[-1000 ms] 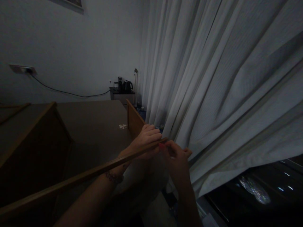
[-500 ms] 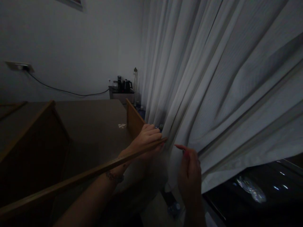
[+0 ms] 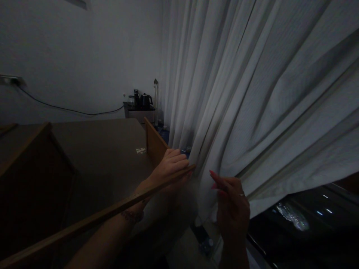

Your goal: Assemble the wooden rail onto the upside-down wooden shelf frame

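Wooden board [image 3: 98, 218] sits in the left hand's [image 3: 173, 164] closed grip. The right hand [image 3: 232, 200] curls near the curtain [image 3: 269, 149], its hold unclear.

White curtain [image 3: 252, 112] hung in long folds, black kettle [image 3: 145, 100] set on a small cabinet [image 3: 142, 116], dark cable [image 3: 70, 111] strung along the pale wall [image 3: 112, 45], socket plate [image 3: 7, 79] mounted at left

Mostly greys and browns, then pinkish-red nails [image 3: 214, 174]
The wooden strip [image 3: 123, 205] is brown; nails are on the right hand [image 3: 232, 203] past its tip. Right of it, pale grey curtain [image 3: 266, 112], finely ribbed; beyond it, black kettle [image 3: 145, 100].
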A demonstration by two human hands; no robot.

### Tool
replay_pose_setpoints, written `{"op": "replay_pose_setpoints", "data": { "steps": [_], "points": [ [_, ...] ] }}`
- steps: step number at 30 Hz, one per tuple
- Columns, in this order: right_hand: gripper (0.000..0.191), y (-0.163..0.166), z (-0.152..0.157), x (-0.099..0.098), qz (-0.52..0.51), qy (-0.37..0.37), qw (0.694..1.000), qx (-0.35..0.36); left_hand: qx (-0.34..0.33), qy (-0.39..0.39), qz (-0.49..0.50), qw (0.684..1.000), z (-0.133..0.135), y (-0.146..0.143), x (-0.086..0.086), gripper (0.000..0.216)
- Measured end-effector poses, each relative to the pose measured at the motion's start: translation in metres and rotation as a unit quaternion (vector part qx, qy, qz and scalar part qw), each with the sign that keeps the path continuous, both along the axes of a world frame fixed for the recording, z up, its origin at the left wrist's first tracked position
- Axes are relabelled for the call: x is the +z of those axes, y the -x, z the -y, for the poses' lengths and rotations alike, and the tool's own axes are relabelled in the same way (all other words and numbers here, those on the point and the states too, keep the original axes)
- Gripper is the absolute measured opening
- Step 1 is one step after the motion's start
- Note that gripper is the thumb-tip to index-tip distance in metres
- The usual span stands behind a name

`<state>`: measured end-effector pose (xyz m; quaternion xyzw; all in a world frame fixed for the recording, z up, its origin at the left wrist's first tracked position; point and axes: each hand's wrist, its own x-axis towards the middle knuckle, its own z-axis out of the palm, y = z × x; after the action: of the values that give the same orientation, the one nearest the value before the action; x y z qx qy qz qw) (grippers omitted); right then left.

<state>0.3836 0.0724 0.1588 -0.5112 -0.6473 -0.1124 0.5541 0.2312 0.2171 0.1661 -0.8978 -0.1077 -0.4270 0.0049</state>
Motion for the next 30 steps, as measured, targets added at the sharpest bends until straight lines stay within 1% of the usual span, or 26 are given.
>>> {"op": "replay_pose_setpoints", "data": {
  "steps": [1,3,9,13,16,21,23,26,30],
  "points": [
    [0.027,0.003,0.001,0.000,-0.013,-0.009,1.000,0.024,-0.002,-0.001,-0.003,1.000,0.000,0.000,0.000,0.026],
    [0.025,0.010,0.000,-0.003,-0.020,-0.029,0.998,0.045,-0.003,-0.005,-0.005,1.000,-0.001,0.000,-0.001,0.026],
    [0.023,0.023,-0.016,-0.015,0.020,-0.051,0.998,0.012,-0.001,-0.005,-0.003,1.000,-0.002,-0.001,-0.002,0.031],
    [0.023,0.024,-0.022,-0.018,0.012,-0.061,0.998,0.003,0.001,0.004,-0.013,1.000,-0.002,0.000,-0.002,0.035],
    [0.024,0.024,-0.023,-0.019,0.008,-0.062,0.998,0.008,-0.008,-0.001,-0.006,1.000,-0.003,0.000,-0.003,0.039],
    [0.024,0.027,-0.022,-0.020,0.023,-0.066,0.997,0.038,-0.010,-0.010,0.007,1.000,-0.006,-0.002,-0.005,0.042],
    [0.024,0.027,-0.023,-0.021,0.022,-0.072,0.997,0.036,-0.015,-0.014,0.011,1.000,-0.006,-0.002,-0.005,0.042],
    [0.023,0.027,-0.023,-0.022,-0.006,-0.064,0.998,0.026,-0.020,-0.013,0.018,1.000,-0.004,-0.002,-0.003,0.041],
    [0.023,0.028,-0.023,-0.024,-0.025,-0.062,0.997,0.025,-0.008,-0.007,0.010,1.000,-0.003,-0.002,-0.002,0.039]
  ]
}}
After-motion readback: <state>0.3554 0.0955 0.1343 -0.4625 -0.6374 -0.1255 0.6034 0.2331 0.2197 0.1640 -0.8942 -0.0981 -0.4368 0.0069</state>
